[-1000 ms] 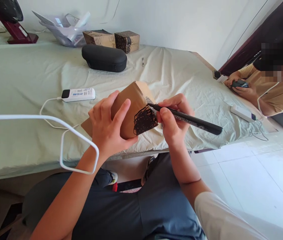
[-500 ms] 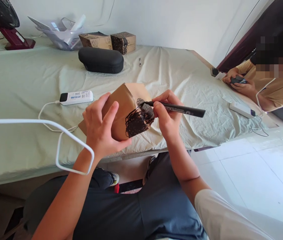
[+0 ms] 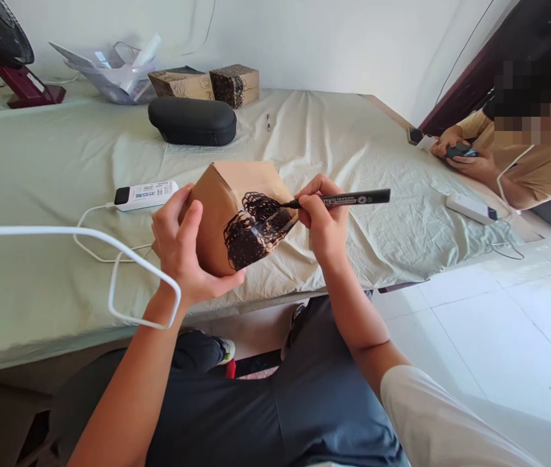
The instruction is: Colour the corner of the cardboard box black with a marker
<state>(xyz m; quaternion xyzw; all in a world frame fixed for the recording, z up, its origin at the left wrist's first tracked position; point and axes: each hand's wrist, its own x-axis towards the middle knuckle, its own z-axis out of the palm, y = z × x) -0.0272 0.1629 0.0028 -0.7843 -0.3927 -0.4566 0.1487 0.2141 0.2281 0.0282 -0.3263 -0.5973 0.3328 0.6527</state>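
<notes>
Head view: brown cardboard box (image 3: 256, 176), tilted, over pale-green cloth-covered table (image 3: 85, 143); left hand (image 3: 183, 250) grips its side. Right hand (image 3: 326, 224) pinches slim black marker (image 3: 360, 196), tip at black scribble (image 3: 246, 243). Step, apparently: inking; next stroke calls for steady bracing.

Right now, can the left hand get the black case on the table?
Probably not right away: the left hand is busy holding the cardboard box. Otherwise, nothing seems to stand between it and the black case.
</notes>
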